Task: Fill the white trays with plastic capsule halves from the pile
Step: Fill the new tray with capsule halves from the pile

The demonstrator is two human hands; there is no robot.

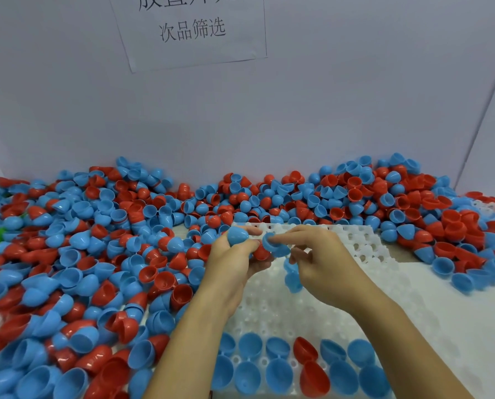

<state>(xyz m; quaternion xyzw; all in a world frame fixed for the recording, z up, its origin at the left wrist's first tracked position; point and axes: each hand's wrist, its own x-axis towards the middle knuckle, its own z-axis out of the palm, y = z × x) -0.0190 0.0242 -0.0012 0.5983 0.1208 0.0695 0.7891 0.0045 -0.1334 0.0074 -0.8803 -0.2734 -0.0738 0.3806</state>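
left hand [234, 254] grips capsule halves [237, 237] | right hand [321, 254] pinches, apparently, blue half [272, 243]

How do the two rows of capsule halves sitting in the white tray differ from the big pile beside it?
The tray halves sit in neat rows, openings up; the pile lies jumbled, facing every way. The tray halves are mostly blue with two red; the pile mixes both colours heavily. Both are the same plastic shells, beside or on the white tray.
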